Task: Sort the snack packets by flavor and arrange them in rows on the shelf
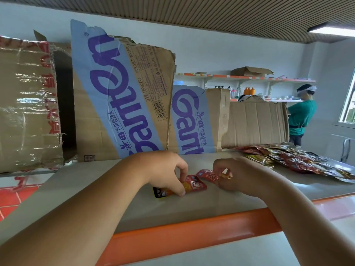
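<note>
On the grey shelf (134, 208), just behind its orange front edge (192, 231), both my arms reach in. My left grip (165, 169) is down on a red packet (194, 186), fingers curled over it, thumb and forefinger clamped on its near end, and the packet lies flat on the board. A black-ended packet (158, 192) pokes out from under that same palm on the left. Whether it is tucked beneath the red one I cannot tell.

Over to the right: my right grip (236, 177) is closed too, fingertips pinched together on the right end of a second red packet (206, 174). That one sits just beside the first, a little further back, their corners close. Something yellowish shows between my fingers there, but it is too small to make out.

Well apart along the shelf to the right lies the loose heap of packets (299, 160), red, black and yellow ones overlapping in a jumble.

Along the back stand the cartons: a taped carton (26, 104) on the far left, a tall Ganten water carton (119, 93) leaning next to it, a shorter second Ganten carton (188, 120) touching its right side, then a flattened cardboard sheet (253, 125) propped upright behind the heap. Beyond that, a person in a teal shirt (301, 116) stands by wall shelves (249, 78) holding bottles.
</note>
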A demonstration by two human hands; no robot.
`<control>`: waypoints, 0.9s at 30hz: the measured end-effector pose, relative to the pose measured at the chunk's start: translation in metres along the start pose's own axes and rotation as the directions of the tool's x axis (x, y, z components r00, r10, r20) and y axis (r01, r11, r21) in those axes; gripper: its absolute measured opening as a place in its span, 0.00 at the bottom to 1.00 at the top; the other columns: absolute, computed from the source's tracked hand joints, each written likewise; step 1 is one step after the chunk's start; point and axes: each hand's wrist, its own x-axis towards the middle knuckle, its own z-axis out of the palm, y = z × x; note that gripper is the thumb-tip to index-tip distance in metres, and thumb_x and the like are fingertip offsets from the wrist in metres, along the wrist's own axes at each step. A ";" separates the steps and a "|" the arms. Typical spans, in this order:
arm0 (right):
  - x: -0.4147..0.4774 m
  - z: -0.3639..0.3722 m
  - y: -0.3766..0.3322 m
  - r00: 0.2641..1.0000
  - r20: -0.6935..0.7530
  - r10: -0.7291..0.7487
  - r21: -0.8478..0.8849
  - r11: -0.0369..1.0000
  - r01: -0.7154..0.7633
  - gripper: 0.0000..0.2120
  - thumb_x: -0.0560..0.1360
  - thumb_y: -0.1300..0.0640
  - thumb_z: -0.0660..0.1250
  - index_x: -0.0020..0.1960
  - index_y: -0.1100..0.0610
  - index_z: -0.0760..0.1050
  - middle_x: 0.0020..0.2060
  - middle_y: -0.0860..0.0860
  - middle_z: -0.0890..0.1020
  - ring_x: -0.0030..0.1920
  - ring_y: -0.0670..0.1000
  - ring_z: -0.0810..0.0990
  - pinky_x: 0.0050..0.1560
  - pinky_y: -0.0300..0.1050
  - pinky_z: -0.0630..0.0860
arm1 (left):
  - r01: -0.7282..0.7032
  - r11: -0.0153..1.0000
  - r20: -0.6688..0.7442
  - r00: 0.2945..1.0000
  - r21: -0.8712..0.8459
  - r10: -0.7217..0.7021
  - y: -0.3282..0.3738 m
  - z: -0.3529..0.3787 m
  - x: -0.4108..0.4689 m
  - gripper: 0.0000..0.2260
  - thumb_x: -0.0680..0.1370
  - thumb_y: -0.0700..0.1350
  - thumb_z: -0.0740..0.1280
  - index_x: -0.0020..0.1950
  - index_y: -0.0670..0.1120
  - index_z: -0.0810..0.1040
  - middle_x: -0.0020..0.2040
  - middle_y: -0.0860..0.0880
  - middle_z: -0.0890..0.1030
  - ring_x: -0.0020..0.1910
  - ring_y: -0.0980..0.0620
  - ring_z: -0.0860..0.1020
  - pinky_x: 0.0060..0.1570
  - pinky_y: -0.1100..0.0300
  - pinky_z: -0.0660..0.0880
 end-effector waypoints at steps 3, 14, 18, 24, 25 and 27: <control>-0.003 -0.004 -0.001 0.998 0.021 -0.064 -0.031 0.997 0.065 0.07 0.75 0.47 0.72 0.45 0.42 0.74 0.39 0.43 0.78 0.35 0.40 0.76 0.31 0.30 0.70 | 0.048 0.999 0.008 0.999 0.022 -0.048 0.006 0.001 -0.001 0.15 0.67 0.64 0.77 0.50 0.64 0.78 0.51 0.59 0.82 0.48 0.56 0.80 0.51 0.48 0.82; -0.006 -0.026 0.016 0.956 0.227 -0.187 -0.042 0.979 0.201 0.14 0.80 0.53 0.67 0.66 0.47 0.75 0.53 0.51 0.79 0.44 0.51 0.78 0.37 0.42 0.74 | 0.273 0.961 -0.063 0.961 0.044 -0.270 0.037 0.008 -0.006 0.15 0.66 0.68 0.74 0.50 0.68 0.77 0.52 0.66 0.81 0.48 0.62 0.79 0.50 0.56 0.79; -0.007 -0.027 0.021 0.928 0.287 -0.239 -0.081 0.959 0.273 0.17 0.82 0.55 0.64 0.69 0.53 0.75 0.61 0.53 0.80 0.57 0.56 0.78 0.51 0.45 0.72 | 0.353 0.933 -0.097 0.933 0.064 -0.347 0.051 0.016 -0.008 0.14 0.67 0.67 0.72 0.50 0.68 0.76 0.53 0.67 0.81 0.48 0.63 0.78 0.44 0.61 0.75; -0.007 -0.028 0.023 0.920 0.261 -0.291 -0.027 0.951 0.309 0.14 0.81 0.54 0.64 0.62 0.59 0.80 0.55 0.56 0.82 0.54 0.57 0.80 0.52 0.48 0.76 | 0.467 0.881 -0.123 0.882 0.080 -0.456 0.069 0.018 -0.008 0.13 0.68 0.68 0.74 0.47 0.67 0.76 0.54 0.66 0.80 0.50 0.63 0.78 0.50 0.59 0.76; -0.008 -0.028 0.022 0.922 0.248 -0.299 -0.035 0.948 0.317 0.14 0.81 0.53 0.64 0.60 0.60 0.81 0.53 0.57 0.82 0.53 0.57 0.79 0.50 0.47 0.75 | 0.484 0.871 -0.135 0.872 0.085 -0.471 0.072 0.019 -0.008 0.13 0.69 0.68 0.74 0.47 0.67 0.75 0.54 0.65 0.80 0.50 0.63 0.78 0.52 0.59 0.77; -0.009 -0.025 0.022 0.929 0.193 -0.315 -0.021 0.945 0.325 0.13 0.80 0.53 0.65 0.57 0.61 0.79 0.50 0.57 0.80 0.51 0.57 0.78 0.46 0.46 0.71 | 0.508 0.857 -0.155 0.857 0.086 -0.492 0.078 0.021 -0.007 0.12 0.71 0.66 0.75 0.46 0.66 0.75 0.54 0.65 0.80 0.50 0.64 0.78 0.53 0.60 0.77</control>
